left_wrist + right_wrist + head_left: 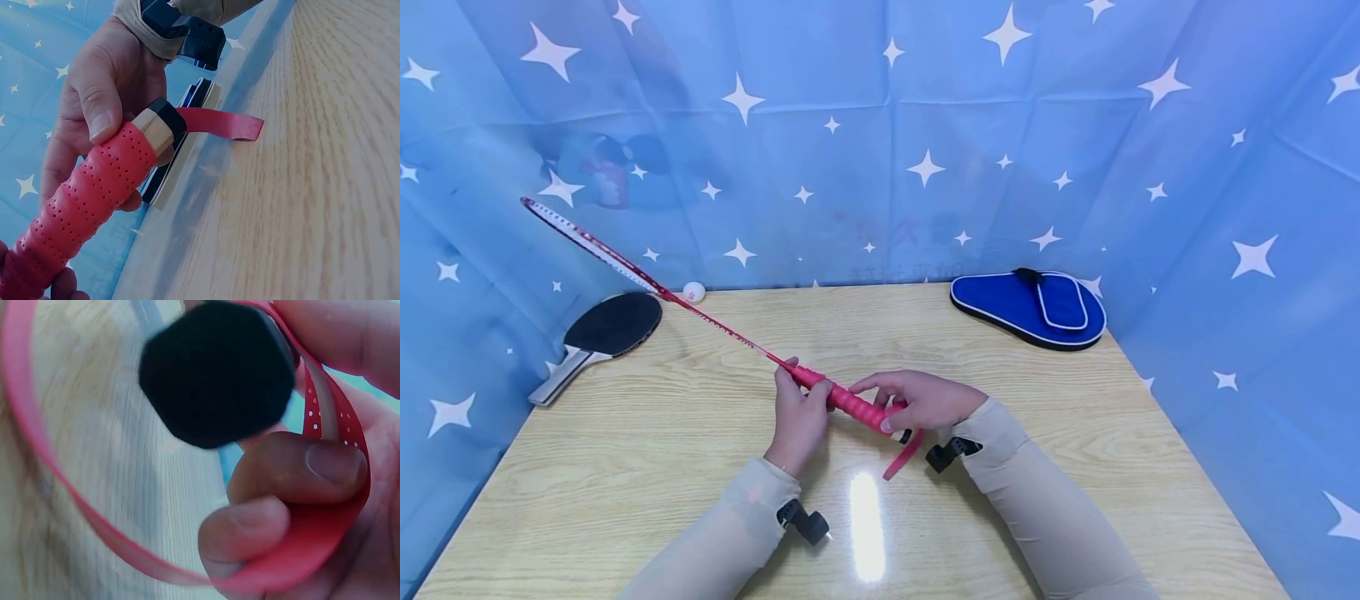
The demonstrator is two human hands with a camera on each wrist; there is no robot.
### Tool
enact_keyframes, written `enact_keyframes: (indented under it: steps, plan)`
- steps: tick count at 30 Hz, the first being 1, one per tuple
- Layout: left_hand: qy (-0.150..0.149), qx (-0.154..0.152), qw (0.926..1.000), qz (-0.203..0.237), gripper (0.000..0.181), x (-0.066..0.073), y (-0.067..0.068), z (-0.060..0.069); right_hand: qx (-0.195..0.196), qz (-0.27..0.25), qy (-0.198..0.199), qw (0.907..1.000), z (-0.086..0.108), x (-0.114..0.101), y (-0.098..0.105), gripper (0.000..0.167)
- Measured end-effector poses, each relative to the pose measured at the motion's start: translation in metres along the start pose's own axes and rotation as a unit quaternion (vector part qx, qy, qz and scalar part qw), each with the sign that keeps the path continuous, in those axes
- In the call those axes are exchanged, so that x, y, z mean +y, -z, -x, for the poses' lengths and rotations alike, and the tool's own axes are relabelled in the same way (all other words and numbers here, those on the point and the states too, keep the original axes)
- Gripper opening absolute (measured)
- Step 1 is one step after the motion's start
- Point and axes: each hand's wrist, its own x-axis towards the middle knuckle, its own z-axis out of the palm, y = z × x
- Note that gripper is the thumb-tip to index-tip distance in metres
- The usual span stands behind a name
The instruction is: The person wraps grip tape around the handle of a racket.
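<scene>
A red badminton racket (722, 326) slants across the table, its head raised at the far left. Perforated red grip tape (94, 187) spirals around the handle, leaving a strip of bare wood (152, 130) beside the black butt cap (219, 375). My left hand (800, 421) holds the handle near the shaft, thumb on the tape. At the butt end, my right hand (936, 398) has its fingers curled on the loose tape, with the thumb by the last wrap. The tape's free tail (902, 457) loops below that hand.
On the left lies a black table tennis bat (613, 323), near a white ball (694, 292) at the table's back edge. A blue bat case (1022, 304) rests at the back right. Star-patterned blue curtain (850, 167) encloses the wooden table (625, 467).
</scene>
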Motion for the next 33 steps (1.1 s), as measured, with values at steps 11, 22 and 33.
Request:
enact_keyframes:
  steps: [11,22,33]
  plan:
    - [-0.006,-0.004,1.0000,0.005,0.066,-0.0017,0.0005,-0.0001,-0.017,-0.038,-0.007,0.9991,0.0019,-0.0055,-0.0008,0.068]
    - [-0.012,-0.004,0.9999,-0.006,0.068,-0.0016,0.0016,0.0003,-0.024,-0.047,0.007,0.9986,0.0009,-0.0037,-0.0022,0.071]
    - [-0.002,-0.004,1.0000,0.002,0.065,-0.0011,0.0015,-0.0002,-0.039,-0.060,0.006,0.9975,0.0023,-0.0055,0.0010,0.074]
